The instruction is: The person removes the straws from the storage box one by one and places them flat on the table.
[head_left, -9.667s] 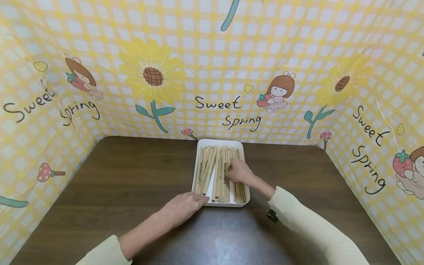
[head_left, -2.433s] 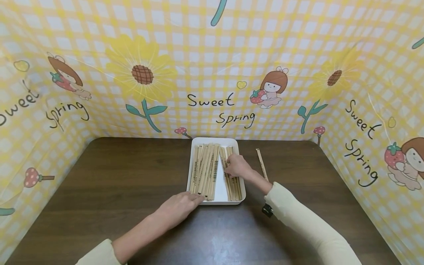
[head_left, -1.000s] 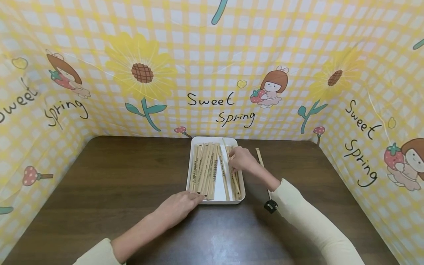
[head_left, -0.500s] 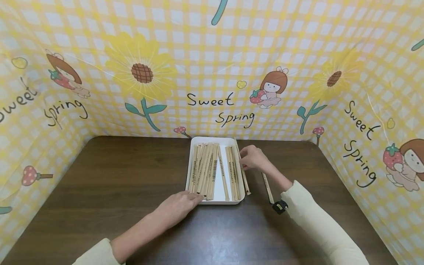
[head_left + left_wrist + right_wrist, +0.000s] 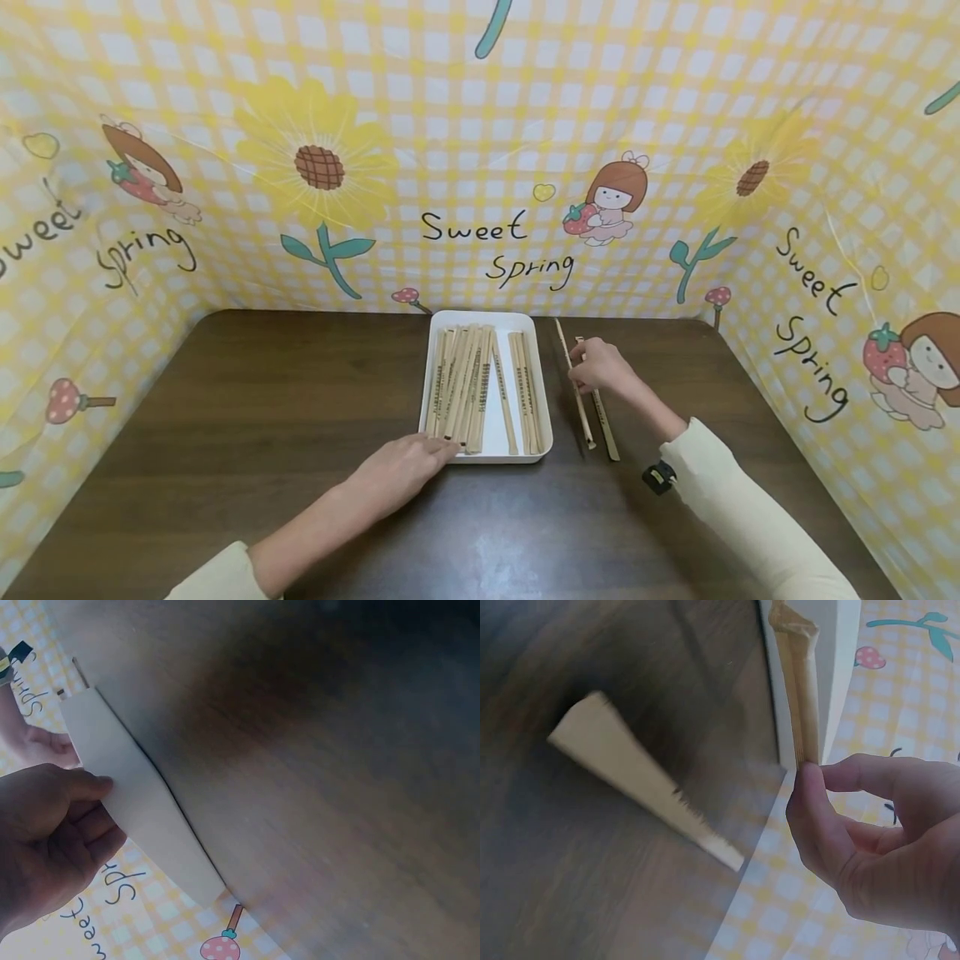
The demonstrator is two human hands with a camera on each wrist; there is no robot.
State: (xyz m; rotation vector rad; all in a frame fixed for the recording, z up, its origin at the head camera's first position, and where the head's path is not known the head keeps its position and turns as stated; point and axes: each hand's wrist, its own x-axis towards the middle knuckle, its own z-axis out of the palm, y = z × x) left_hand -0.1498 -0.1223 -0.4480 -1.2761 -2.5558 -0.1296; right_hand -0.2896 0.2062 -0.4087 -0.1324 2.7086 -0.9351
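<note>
A white tray (image 5: 431, 392) in the middle of the dark table holds several paper-wrapped sticks (image 5: 468, 383). My right hand (image 5: 598, 367) is to the right of the tray and pinches one wrapped stick (image 5: 576, 392) between thumb and forefinger, just above the table. In the right wrist view the pinched wrapped stick (image 5: 799, 690) runs from my right hand (image 5: 870, 847) along the tray (image 5: 840, 667). A second wrapped stick (image 5: 606, 421) lies on the table beside it. My left hand (image 5: 408, 467) rests at the tray's front left corner; in the left wrist view the thumb of my left hand (image 5: 52, 840) touches the tray (image 5: 135, 802).
A yellow checked backdrop (image 5: 480, 167) with sunflowers and "Sweet Spring" lettering walls the table on three sides. Bare dark tabletop (image 5: 262, 400) lies to the left of the tray and along the front. A small black device (image 5: 658, 477) sits at my right wrist.
My right hand lifted one wrapped stick out of the tray's right side and carried it right, beside the stick lying on the table. The left hand stayed at the tray's corner.
</note>
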